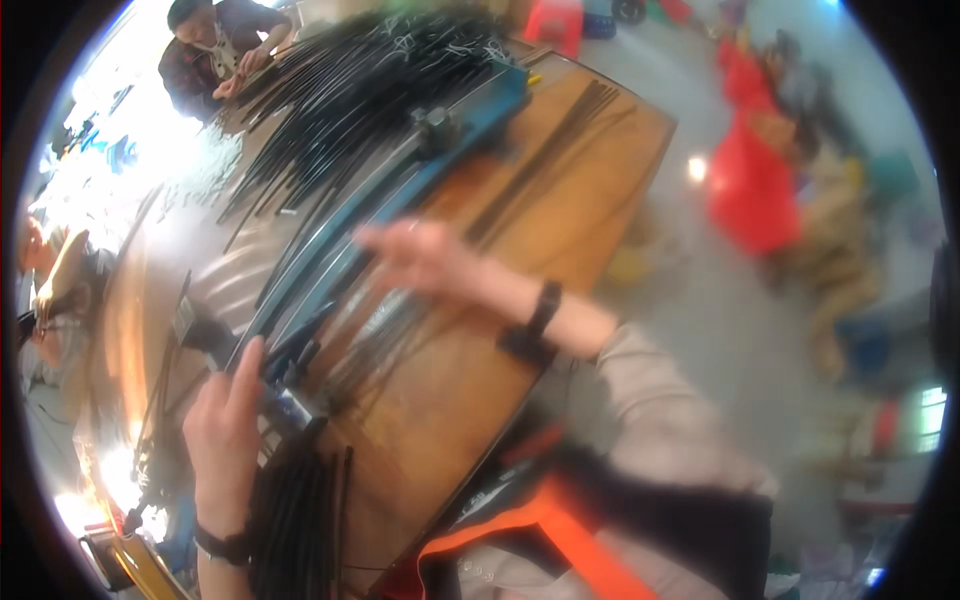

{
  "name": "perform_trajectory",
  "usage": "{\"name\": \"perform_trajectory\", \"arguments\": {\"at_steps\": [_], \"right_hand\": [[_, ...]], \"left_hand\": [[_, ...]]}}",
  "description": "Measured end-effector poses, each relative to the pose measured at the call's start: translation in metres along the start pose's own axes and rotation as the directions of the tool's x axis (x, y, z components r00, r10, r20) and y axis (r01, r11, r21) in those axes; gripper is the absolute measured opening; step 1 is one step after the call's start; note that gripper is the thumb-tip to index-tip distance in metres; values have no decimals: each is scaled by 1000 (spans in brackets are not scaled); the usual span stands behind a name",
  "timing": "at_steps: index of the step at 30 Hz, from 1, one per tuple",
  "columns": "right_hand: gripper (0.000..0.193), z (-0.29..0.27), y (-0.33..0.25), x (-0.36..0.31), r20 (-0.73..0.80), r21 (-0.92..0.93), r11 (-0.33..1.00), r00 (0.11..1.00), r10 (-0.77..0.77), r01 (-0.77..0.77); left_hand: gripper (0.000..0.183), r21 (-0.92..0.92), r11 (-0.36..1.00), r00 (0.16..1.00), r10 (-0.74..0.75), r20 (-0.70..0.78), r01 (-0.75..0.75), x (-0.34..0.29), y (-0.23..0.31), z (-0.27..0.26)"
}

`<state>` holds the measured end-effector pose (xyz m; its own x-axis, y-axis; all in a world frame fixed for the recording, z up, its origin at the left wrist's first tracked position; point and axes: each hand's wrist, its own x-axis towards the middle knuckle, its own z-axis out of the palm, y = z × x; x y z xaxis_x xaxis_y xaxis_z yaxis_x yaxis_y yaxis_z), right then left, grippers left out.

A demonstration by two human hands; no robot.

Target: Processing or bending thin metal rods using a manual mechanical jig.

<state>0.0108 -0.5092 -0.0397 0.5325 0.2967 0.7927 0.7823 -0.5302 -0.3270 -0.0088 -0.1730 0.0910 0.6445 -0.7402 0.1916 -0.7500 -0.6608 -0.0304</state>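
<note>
A long blue metal rail (410, 185) runs slantwise across the wooden table. My left hand (222, 435) is at its near end, beside a small metal fixture (293, 403), with the index finger stretched out along the rail; its other fingers are partly hidden. Over the middle of the rail is my right hand (425, 258), smeared by motion, a finger reaching left; whether it holds anything does not show. Thin dark strips (375, 335) lie blurred below it. A bundle of black tubes (295, 520) sits just right of my left wrist.
A big heap of black tubes (340, 110) covers the far side of the table (440, 400), with a few dark strips (545, 150) at right. A co-worker (225, 55) handles something at far left; another person (60, 280) is at the left edge. Red bags (750, 185) stand beyond.
</note>
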Motion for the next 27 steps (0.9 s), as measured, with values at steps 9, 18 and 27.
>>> {"name": "perform_trajectory", "arguments": {"at_steps": [9,18,27], "right_hand": [[40,-4,15,-1,-94,-84,988,988,121,-129],[41,34,8,-19,355,-459,865,851,386,-201],[40,69,-76,49,412,-201,979,903,123,-41]], "left_hand": [[40,-42,997,984,-65,-167,58,17,4,1],[44,96,948,953,-299,-53,303,-55,-22,-31],[47,67,966,968,-247,-37,249,-87,12,-26]]}}
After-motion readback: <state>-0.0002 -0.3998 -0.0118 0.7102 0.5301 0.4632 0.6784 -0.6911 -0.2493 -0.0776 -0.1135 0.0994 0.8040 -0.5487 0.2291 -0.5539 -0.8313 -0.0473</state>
